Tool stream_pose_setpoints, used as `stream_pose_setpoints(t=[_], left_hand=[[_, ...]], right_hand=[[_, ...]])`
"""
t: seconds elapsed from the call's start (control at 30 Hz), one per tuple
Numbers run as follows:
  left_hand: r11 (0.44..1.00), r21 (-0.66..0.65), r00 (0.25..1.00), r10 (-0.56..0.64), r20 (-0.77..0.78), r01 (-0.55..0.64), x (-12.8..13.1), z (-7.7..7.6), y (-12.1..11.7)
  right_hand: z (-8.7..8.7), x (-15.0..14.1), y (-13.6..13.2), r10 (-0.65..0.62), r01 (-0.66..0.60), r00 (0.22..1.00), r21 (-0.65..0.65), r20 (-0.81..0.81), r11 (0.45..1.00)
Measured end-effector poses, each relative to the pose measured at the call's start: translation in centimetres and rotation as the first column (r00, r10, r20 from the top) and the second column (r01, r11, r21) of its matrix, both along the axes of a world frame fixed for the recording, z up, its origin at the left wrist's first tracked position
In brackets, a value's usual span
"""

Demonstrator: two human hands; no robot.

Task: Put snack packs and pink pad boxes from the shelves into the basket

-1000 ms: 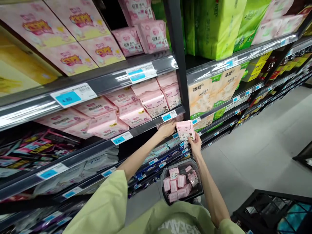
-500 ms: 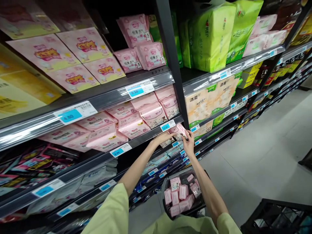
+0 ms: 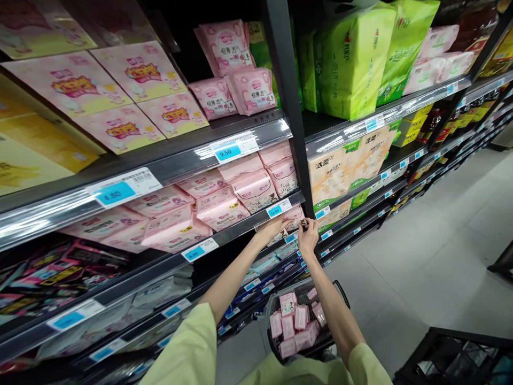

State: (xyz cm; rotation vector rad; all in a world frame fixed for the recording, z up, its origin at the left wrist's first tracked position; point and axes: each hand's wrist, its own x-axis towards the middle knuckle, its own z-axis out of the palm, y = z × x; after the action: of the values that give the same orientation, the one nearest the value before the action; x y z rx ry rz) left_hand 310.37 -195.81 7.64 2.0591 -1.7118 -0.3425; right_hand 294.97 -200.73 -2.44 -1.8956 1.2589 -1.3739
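Note:
My left hand (image 3: 273,230) reaches under a shelf edge, its fingers around the left side of a pink soft pack (image 3: 295,214); the rail partly hides the fingertips. At the pack's right end is my right hand (image 3: 308,236), with its fingers bent and closed on the corner. The pack sits at the front of the low shelf, above a blue-and-white price tag (image 3: 290,238). Similar pink packs (image 3: 256,190) stand one shelf higher. Below my arms, a dark basket (image 3: 269,321) on the floor holds several small pink packs (image 3: 301,316).
A black shelf upright (image 3: 306,198) stands close to my right hand. Beyond it are orange tissue packs (image 3: 340,166) and large green packs (image 3: 352,64). Pink boxes (image 3: 76,85) fill the upper left shelf. A black crate (image 3: 457,358) stands on the floor at the lower right.
The pink pack and my left hand have gone deeper into the shelf, and the left hand has shifted right. My right hand has lowered slightly beside the pack.

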Motion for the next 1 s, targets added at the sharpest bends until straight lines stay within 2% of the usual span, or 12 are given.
stream_pose_setpoints(t=[0.17,0.3,0.4,0.5,0.6,0.7,0.83,1.0], left_hand=[[1.000,-0.007,0.996,-0.019,0.089,0.019,-1.4,-0.2,-0.2],[1.000,0.012,0.971,0.008,0.238,-0.011,-1.8,0.3,1.0],[0.995,-0.050,0.936,0.094,0.338,-0.081,-2.0,0.0,3.0],[0.967,-0.141,0.893,0.249,0.374,-0.211,-2.1,-1.1,5.6],[0.905,-0.205,0.845,0.422,0.328,-0.373,-2.3,-2.7,7.3],[0.850,-0.191,0.831,0.523,0.191,-0.491,-2.3,-4.1,7.4],[0.845,-0.173,0.848,0.524,0.076,-0.507,-2.1,-5.3,6.0],[0.850,-0.135,0.844,0.524,0.116,-0.510,-1.3,-5.9,5.0]], right_hand=[[-0.1,0.0,2.2,0.107,-0.114,0.986,-0.047,-0.124,0.992],[1.0,0.9,2.8,0.110,-0.114,0.961,0.000,-0.255,0.993],[2.1,1.2,1.9,0.101,-0.089,0.935,0.053,-0.340,0.995],[2.9,1.0,1.0,0.087,-0.060,0.909,0.077,-0.408,0.995],[3.0,0.6,0.8,0.049,-0.035,0.908,0.041,-0.415,0.999],[2.8,0.3,1.2,0.013,-0.014,0.925,-0.001,-0.380,1.000],[3.2,0.4,1.7,0.022,-0.078,0.895,-0.108,-0.446,0.991],[5.0,0.9,1.3,0.031,-0.084,0.817,-0.066,-0.575,0.994]])
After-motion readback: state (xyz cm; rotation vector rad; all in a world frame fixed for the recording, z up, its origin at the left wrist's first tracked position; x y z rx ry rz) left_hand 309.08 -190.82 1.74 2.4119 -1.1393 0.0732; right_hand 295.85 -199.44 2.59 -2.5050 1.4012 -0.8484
